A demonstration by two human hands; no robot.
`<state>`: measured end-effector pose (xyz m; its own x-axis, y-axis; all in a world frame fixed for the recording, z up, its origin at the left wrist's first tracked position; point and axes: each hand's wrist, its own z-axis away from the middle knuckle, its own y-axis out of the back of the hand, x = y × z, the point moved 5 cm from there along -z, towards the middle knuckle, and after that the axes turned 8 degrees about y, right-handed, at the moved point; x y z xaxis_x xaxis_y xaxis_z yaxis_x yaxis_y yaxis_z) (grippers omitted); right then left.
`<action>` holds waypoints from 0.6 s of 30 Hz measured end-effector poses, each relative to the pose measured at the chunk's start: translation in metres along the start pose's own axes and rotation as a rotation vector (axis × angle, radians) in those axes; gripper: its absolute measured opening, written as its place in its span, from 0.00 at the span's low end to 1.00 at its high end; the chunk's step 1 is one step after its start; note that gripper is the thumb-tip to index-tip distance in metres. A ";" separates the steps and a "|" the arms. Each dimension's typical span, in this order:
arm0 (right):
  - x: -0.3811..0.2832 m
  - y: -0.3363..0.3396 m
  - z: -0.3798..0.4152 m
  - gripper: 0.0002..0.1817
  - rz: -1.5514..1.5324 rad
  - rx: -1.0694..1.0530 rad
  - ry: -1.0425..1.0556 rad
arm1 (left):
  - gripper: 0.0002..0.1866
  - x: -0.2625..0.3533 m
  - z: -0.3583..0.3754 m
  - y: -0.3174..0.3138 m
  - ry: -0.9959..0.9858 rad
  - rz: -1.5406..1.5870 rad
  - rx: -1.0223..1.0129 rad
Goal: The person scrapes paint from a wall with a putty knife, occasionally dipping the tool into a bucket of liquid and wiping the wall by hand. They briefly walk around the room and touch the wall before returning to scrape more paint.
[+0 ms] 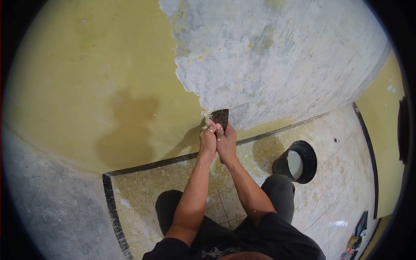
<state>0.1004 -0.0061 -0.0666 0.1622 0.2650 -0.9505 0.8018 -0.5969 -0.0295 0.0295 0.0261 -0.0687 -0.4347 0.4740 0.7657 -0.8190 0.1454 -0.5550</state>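
Observation:
A putty knife (220, 116) with a dark, stained blade stands against the wall, right by the ragged edge of the yellow paint. My right hand (226, 145) is closed around its handle, which the fingers mostly hide. Pressed against it, my left hand (207, 142) has its fingers curled at the left base of the blade. Pale paint flakes cling to the left fingers. Yellow paint (108, 65) covers the wall to the left; to the right the wall is scraped to patchy white and grey (268, 56).
A black bucket (313, 158) with whitish liquid stands on the tiled floor right of my knee. Paint scraps litter the tiles (138, 199) along a dark skirting strip (173, 160). Several small items (353, 242) lie at lower right. Another yellow wall (381, 130) rises at the right.

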 end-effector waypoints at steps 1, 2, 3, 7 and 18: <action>0.002 0.001 0.000 0.10 0.002 -0.001 -0.003 | 0.13 -0.002 0.000 0.001 0.003 0.002 0.002; 0.003 0.000 0.001 0.10 -0.004 -0.003 -0.025 | 0.13 0.000 0.001 -0.001 -0.026 -0.014 -0.013; 0.004 -0.002 0.000 0.10 -0.012 -0.004 -0.045 | 0.14 0.004 0.001 -0.002 -0.057 -0.032 -0.030; -0.008 -0.009 -0.007 0.13 -0.006 -0.009 0.021 | 0.15 0.023 0.007 -0.007 -0.042 -0.062 -0.024; 0.004 -0.009 0.000 0.10 -0.170 0.016 -0.034 | 0.17 -0.001 -0.004 0.003 -0.045 -0.127 0.047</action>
<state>0.0935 0.0001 -0.0704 0.0054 0.3380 -0.9411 0.8066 -0.5578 -0.1956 0.0291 0.0300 -0.0725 -0.3423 0.4148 0.8431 -0.8845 0.1606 -0.4381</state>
